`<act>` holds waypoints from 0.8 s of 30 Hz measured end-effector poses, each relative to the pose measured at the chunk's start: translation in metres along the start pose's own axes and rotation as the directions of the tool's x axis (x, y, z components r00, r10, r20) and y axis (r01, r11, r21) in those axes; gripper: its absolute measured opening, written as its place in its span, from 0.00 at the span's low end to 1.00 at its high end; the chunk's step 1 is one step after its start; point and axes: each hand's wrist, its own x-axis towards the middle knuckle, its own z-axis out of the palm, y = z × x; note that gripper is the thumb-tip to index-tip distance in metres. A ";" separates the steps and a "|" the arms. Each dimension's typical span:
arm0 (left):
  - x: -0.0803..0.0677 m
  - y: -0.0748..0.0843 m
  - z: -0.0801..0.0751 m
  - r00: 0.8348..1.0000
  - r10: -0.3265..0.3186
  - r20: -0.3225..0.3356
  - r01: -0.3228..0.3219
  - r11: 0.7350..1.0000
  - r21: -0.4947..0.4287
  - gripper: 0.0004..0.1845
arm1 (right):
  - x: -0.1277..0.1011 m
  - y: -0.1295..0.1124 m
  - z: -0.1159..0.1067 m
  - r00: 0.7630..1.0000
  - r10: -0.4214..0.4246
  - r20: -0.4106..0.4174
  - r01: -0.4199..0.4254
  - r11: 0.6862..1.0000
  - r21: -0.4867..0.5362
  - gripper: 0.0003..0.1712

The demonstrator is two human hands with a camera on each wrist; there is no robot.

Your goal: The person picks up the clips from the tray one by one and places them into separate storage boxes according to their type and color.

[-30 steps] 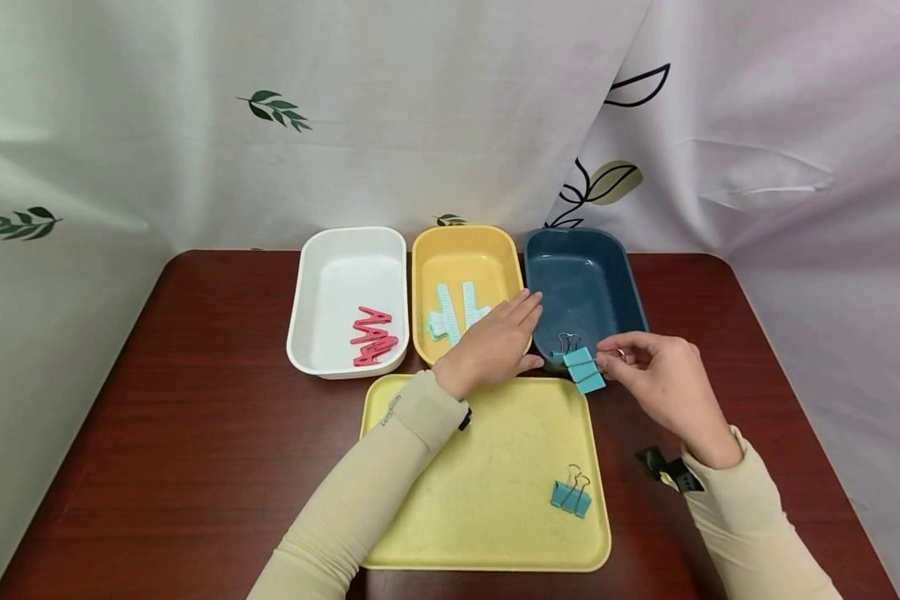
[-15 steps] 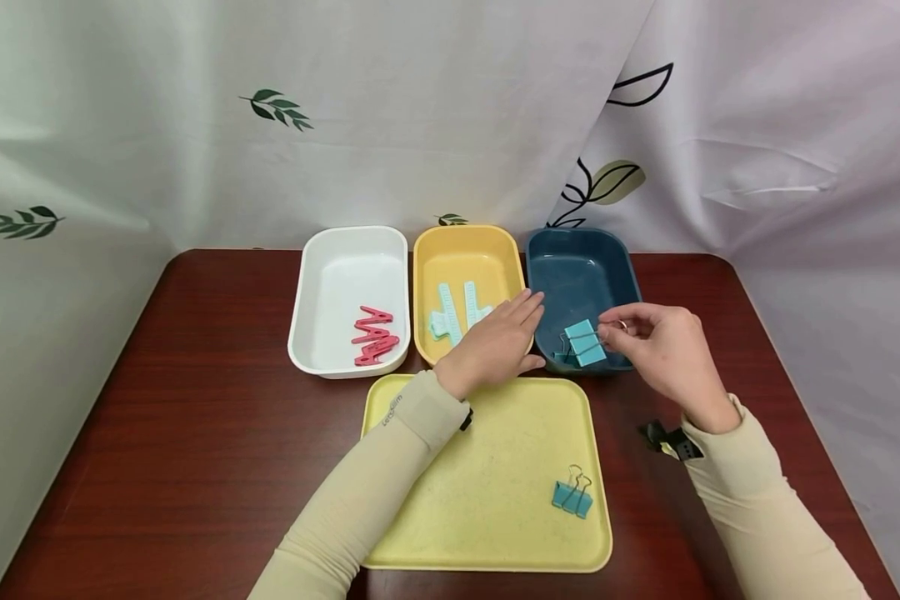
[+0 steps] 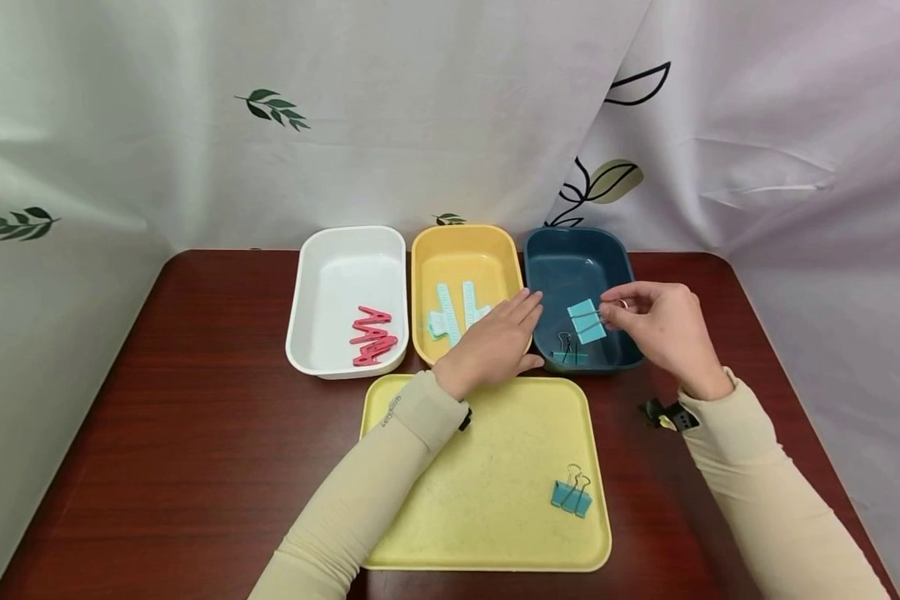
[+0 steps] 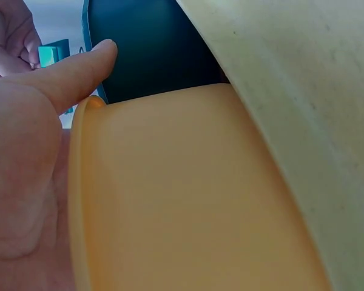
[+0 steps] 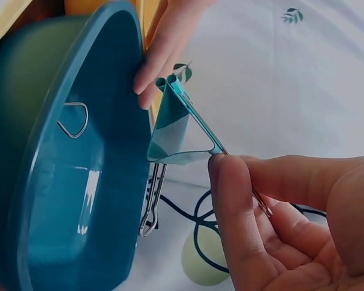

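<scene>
The right hand (image 3: 663,329) pinches the wire handle of a teal metal binder clip (image 3: 587,321), holding it above the dark blue plastic tub (image 3: 622,275). The left hand (image 3: 491,346) rests flat, fingers straight, on the yellow plastic tub's (image 3: 461,242) near rim.

Even, soft light from above; head view sharp.
Wrist views blur close up; glare streaks the blue bin (image 5: 79,182).

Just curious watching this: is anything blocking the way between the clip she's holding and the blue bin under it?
Nothing visible. The right hand pinches the binder clip over the open blue bin; another clip lies nearer the front.
</scene>
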 end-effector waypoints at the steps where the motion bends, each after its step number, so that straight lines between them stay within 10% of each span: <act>1: 0.000 0.000 0.000 1.000 0.001 0.000 -0.001 1.000 -0.001 0.41 | 0.002 0.000 0.000 1.000 0.005 0.001 -0.005 1.000 0.000 0.11; 24: 0.000 -0.001 -0.001 1.000 0.000 0.001 0.000 1.000 -0.013 0.41 | 0.045 -0.006 0.000 0.990 0.121 0.073 -0.125 0.991 0.055 0.13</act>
